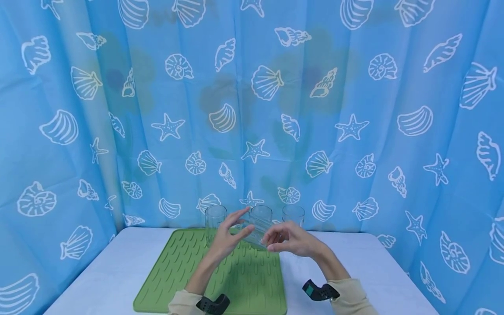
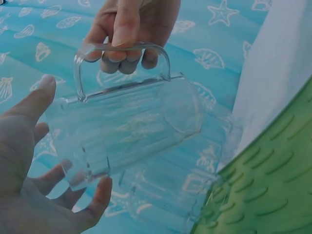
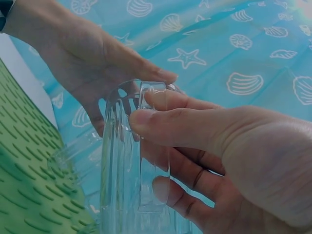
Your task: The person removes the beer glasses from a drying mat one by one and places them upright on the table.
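Observation:
A clear glass mug (image 2: 129,124) is held tilted in the air above the back of the green mat (image 1: 244,284). My right hand (image 1: 293,239) grips it by the handle (image 3: 152,197), thumb on one side and fingertips curled through on the other. At the mug's opposite end, my left hand (image 1: 226,238) spreads its fingers and thumb around the glass without closing on it. In the left wrist view, its fingertips (image 2: 102,192) are right at the mug's edge. Behind the hands stand a left glass (image 1: 214,216), a middle glass (image 1: 263,211) and a right glass (image 1: 294,213).
A white-covered table (image 1: 102,262) carries the ridged mat on its left and middle part. Blue curtains (image 1: 252,109) with white shell prints enclose the back and sides. The right glass stands beyond the mat's right edge.

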Demonstrator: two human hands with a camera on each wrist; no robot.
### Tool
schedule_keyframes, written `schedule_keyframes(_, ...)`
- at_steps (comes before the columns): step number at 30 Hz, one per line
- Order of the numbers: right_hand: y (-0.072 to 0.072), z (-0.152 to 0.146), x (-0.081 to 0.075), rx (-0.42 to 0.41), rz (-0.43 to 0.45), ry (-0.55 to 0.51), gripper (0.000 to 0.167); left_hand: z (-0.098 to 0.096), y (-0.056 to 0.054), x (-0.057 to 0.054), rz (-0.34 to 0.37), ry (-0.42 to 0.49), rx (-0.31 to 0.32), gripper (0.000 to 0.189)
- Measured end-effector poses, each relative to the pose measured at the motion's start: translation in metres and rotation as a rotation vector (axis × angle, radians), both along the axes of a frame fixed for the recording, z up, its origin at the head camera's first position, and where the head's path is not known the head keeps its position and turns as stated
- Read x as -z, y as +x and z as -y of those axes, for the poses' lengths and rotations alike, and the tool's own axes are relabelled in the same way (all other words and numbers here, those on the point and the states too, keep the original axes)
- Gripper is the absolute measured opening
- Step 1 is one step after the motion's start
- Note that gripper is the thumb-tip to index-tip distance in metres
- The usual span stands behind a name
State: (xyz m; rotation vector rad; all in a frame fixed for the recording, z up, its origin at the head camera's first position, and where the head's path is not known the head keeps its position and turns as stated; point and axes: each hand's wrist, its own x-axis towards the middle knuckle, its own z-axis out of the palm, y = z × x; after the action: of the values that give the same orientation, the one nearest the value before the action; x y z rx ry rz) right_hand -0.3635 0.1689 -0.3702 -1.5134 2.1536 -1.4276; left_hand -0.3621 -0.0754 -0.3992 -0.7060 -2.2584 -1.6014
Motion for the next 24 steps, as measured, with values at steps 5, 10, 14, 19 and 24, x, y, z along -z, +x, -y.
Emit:
schedule_keyframes(5, 0.002, -0.001, 0.003, 0.026, -0.002, -0.003, 0.016, 0.002, 0.000, 0.000, 0.048, 0.022, 0.009, 0.064)
schedule_keyframes(10, 0.003, -0.006, 0.007, 0.068, -0.019, -0.014, 0.017, 0.005, 0.001, 0.002, 0.061, 0.017, 0.008, 0.067)
schedule_keyframes(14, 0.005, -0.009, 0.011, 0.097, -0.033, -0.046, 0.017, 0.010, 0.004, 0.005, 0.041, -0.020, -0.006, 0.068)
schedule_keyframes(19, 0.007, -0.017, 0.013, 0.122, -0.016, -0.089, 0.017, 0.025, 0.009, 0.013, 0.024, -0.091, -0.071, 0.071)
schedule_keyframes(24, 0.010, -0.025, 0.013, 0.136, -0.023, -0.136, 0.017, 0.046, 0.011, 0.021, -0.011, -0.215, -0.162, 0.073)
